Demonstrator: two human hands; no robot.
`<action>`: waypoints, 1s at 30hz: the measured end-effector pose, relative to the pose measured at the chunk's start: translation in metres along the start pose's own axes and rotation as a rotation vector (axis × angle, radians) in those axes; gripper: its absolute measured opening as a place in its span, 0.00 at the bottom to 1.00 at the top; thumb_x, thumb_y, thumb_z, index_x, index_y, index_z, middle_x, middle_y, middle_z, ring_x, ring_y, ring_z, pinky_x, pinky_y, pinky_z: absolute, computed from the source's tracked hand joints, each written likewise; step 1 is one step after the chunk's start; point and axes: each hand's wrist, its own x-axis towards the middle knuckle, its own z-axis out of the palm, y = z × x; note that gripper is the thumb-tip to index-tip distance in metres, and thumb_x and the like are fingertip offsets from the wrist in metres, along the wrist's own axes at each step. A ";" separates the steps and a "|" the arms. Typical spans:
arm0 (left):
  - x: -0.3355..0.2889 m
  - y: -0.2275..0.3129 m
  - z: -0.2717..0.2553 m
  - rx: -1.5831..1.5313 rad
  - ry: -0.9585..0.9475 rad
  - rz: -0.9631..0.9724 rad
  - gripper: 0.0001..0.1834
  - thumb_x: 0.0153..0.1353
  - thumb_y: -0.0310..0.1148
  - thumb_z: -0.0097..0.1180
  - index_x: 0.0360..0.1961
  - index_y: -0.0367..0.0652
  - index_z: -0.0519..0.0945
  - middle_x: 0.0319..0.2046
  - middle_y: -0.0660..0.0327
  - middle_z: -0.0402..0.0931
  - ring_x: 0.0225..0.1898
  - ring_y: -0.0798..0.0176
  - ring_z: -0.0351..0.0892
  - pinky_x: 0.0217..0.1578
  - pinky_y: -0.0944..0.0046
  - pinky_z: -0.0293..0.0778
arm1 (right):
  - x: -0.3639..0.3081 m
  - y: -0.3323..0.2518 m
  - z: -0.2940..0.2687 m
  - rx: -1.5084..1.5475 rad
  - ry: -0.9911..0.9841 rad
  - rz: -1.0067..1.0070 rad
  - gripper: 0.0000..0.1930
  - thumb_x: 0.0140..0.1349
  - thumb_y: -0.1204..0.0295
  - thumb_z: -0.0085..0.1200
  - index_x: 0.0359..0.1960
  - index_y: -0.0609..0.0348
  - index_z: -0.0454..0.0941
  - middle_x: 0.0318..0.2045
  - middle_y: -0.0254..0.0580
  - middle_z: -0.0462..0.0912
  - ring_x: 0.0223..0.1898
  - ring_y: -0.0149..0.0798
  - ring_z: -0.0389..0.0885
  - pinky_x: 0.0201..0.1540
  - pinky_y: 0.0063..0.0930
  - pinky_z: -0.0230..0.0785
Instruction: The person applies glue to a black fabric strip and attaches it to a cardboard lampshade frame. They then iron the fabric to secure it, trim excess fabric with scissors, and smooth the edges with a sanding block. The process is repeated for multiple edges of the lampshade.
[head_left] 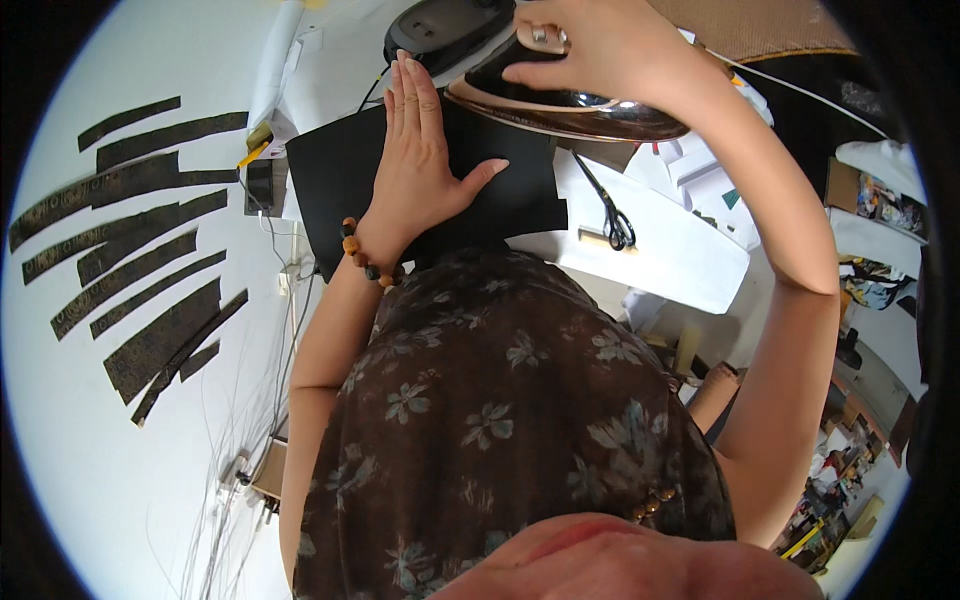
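A black piece of flat material (330,180), cloth or paper, lies on the work surface before me. My left hand (415,160) rests on it, palm down, with fingers stretched out together and the thumb spread to the right. Farther right, my right hand (600,50) grips the top of a shiny, dark-bodied clothes iron (560,120). The handle is mostly covered by that hand. The iron overlaps the black piece's far right part; I cannot tell whether it presses on it. Black-handled scissors (618,228) lie to the right of the black piece.
The scissors lie on a white sheet or board (690,265), beside a small wooden strip (598,240). A dark grey oval device (445,30) stands at the far edge. Patterned dark strips (150,190) hang on the left wall, near cables (275,230). Cluttered shelves (880,205) stand right.
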 end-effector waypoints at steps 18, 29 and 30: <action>-0.043 0.014 -0.036 0.325 -0.242 -0.263 0.39 0.68 0.55 0.48 0.75 0.49 0.58 0.76 0.50 0.47 0.76 0.40 0.41 0.73 0.40 0.38 | 0.271 0.154 0.179 0.290 -0.097 -0.240 0.28 0.49 0.77 0.72 0.52 0.57 0.73 0.30 0.35 0.74 0.36 0.39 0.76 0.43 0.35 0.69; -0.041 0.013 -0.039 0.273 -0.232 -0.298 0.40 0.66 0.54 0.51 0.74 0.48 0.59 0.75 0.49 0.49 0.76 0.40 0.42 0.73 0.40 0.40 | 0.275 0.161 0.210 -0.294 -0.083 -0.107 0.32 0.54 0.78 0.65 0.62 0.44 0.71 0.56 0.43 0.79 0.63 0.51 0.71 0.69 0.73 0.49; -0.040 0.012 -0.039 0.254 -0.219 -0.283 0.40 0.66 0.53 0.52 0.74 0.47 0.60 0.75 0.49 0.49 0.76 0.40 0.43 0.73 0.40 0.40 | 0.259 0.166 0.211 -0.267 0.088 -0.145 0.32 0.55 0.76 0.65 0.63 0.43 0.70 0.56 0.42 0.78 0.63 0.51 0.71 0.69 0.72 0.49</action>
